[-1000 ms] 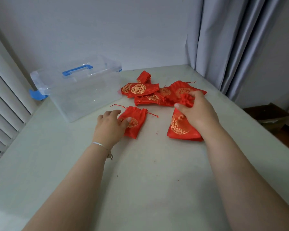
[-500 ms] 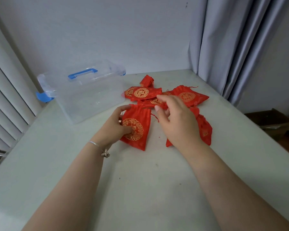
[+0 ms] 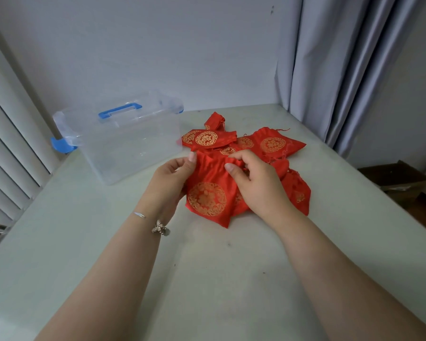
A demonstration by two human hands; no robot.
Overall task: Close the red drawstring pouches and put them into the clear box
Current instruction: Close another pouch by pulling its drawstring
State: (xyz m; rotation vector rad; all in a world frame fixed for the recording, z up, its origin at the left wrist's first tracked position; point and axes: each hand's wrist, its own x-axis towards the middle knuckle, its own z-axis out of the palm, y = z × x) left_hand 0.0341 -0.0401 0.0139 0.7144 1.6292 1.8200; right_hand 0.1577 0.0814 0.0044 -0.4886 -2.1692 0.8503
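Both hands pinched one red pouch point(image 3: 208, 193) at its mouth, the left hand point(image 3: 169, 179) at the left corner and the right hand point(image 3: 258, 185) at the gathered right side, probably to draw it shut. Beyond them lay the other pouches point(image 3: 251, 143); the clear box point(image 3: 123, 143) stood beyond the left hand, within reach on the tabletop point(image 3: 207, 279).

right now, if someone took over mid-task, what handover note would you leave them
Left hand: pinches the left corner of the mouth of a red satin drawstring pouch with a gold medallion.
Right hand: fingers pinch the right side of that pouch's mouth, which is not yet cinched.
Another red pouch lies partly under the right hand; a pile of red pouches sits beyond on the pale table.
Clear plastic box with blue handle stands to the left, lid on; no pouch visible inside.
Done: nothing boxed. Left: cinch this pouch, open the box, repeat for all.
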